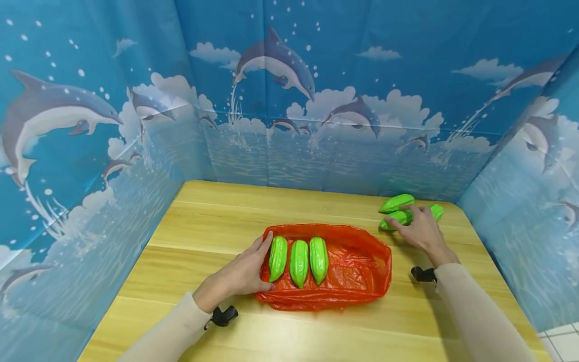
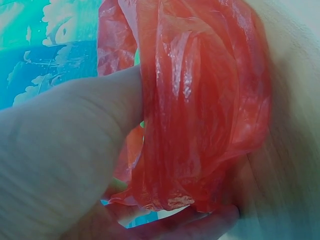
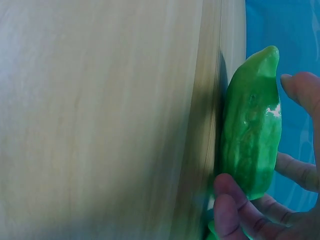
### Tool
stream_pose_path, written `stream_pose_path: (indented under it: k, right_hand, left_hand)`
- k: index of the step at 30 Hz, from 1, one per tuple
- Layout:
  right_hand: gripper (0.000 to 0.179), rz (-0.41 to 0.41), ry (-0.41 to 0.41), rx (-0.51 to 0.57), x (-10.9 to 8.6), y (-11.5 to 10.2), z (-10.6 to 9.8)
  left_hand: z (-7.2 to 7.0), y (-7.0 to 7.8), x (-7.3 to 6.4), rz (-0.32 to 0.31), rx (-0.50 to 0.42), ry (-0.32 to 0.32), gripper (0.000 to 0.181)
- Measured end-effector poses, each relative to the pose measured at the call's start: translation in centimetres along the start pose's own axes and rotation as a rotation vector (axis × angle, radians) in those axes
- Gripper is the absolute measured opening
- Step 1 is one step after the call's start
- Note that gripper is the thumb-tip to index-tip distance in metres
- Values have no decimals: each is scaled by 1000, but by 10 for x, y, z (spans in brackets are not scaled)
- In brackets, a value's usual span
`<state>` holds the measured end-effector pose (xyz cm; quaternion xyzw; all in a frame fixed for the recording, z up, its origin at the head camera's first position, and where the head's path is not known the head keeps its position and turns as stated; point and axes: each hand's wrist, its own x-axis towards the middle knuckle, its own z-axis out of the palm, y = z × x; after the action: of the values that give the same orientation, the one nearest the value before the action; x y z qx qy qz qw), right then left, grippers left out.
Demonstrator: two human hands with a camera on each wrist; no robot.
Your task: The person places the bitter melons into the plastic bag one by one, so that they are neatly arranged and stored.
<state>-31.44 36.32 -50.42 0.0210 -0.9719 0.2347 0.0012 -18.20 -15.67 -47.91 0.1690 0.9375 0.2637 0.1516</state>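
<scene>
A red plastic bag [image 1: 344, 296] lies with its mouth spread wide on the table. My left hand [image 1: 244, 269] grips its left end; in the left wrist view the thumb goes inside the bag film [image 2: 190, 100]. Three green ridged bitter melons, one of them the middle melon [image 1: 298, 262], lie side by side within the bag. At the far right, my right hand [image 1: 424, 232] is spread over a green bitter melon [image 3: 252, 125], thumb and fingers on either side of it. Another melon [image 1: 397, 202] lies just behind, and a further melon [image 1: 437, 211] shows right of the hand.
The wooden table [image 1: 190, 251] ends at the back against a blue dolphin-print curtain [image 1: 316, 161], which also rises along both sides. A black wrist camera [image 1: 223, 315] sits under the left wrist, and another camera [image 1: 423, 274] under the right.
</scene>
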Motion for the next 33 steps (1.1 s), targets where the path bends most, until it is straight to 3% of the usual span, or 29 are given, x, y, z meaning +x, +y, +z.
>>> stream_pose_path:
  k: [23,33]
  right_hand:
    - [89,-32,46,24,-6,-4,-2]
    - [82,-7,32,28,-14,-6,-1]
  left_hand:
    - [1,0,0,33,9,25,138]
    - [4,-1,-3,32,2,17,138]
